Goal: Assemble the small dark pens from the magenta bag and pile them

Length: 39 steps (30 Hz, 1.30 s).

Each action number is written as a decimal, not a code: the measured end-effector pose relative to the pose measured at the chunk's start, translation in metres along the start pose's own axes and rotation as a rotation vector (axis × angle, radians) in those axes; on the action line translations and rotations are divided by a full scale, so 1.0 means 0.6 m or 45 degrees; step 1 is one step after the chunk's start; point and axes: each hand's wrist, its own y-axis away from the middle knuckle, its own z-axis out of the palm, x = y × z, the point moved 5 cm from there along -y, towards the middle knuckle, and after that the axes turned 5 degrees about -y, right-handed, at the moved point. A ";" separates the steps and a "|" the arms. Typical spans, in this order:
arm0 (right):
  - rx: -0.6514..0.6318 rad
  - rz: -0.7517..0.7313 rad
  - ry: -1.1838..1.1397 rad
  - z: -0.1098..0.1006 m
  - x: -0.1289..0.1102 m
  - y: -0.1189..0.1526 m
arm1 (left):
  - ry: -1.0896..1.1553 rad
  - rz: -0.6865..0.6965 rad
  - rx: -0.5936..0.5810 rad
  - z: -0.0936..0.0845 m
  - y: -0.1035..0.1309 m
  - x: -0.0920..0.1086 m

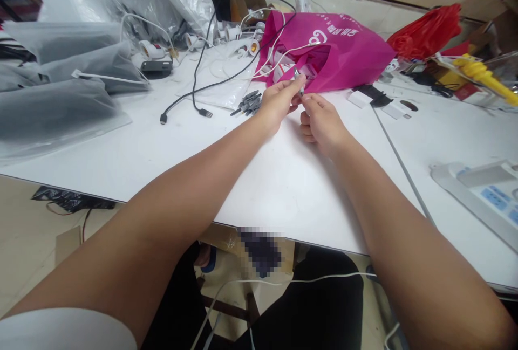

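Observation:
My left hand [280, 101] and my right hand [322, 122] meet above the white table, just in front of the pink bag's mouth. A small silvery-grey piece [297, 74] sticks up past the thumb of my left hand, which is closed on it. The fingers of my right hand are pinched together at the piece's lower end; what exactly lies between them is hidden. Beside my left hand is a heap of small grey-black parts [251, 103]. The pink bag [352, 50] lies on its side with small packages inside.
A black USB cable [194, 91] curls over the table [283, 188] to the left. Grey plastic pouches [52, 112] and white lamp sockets [151, 49] stand behind it. White adapters [359, 99], a red bag [424, 32] and a pale plastic device [485, 188] are on the right.

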 end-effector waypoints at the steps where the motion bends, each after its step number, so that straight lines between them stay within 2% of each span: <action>1: 0.013 -0.012 0.009 0.001 0.000 0.001 | 0.010 0.022 -0.002 0.000 0.000 0.002; 5: 0.048 -0.048 0.080 0.003 -0.003 0.004 | 0.080 0.132 0.008 -0.008 -0.007 0.017; 10: 0.028 -0.046 0.141 0.005 -0.004 0.006 | 0.187 0.224 0.142 -0.046 -0.026 0.050; 14: 0.053 -0.050 0.096 0.001 -0.005 0.005 | 0.105 0.232 0.227 -0.064 -0.034 0.060; 22: 0.081 -0.045 0.006 -0.012 -0.011 0.001 | 0.149 0.068 0.036 -0.021 -0.023 0.020; 26: 0.087 -0.048 0.006 -0.008 -0.010 0.003 | 0.019 0.060 -0.048 -0.009 -0.012 0.013; 32: 0.062 -0.028 0.015 -0.002 -0.007 0.004 | -0.222 0.124 -0.069 0.002 0.019 0.023; 39: 0.070 -0.014 0.031 -0.002 -0.008 0.005 | -0.142 0.037 -0.071 0.002 0.012 0.016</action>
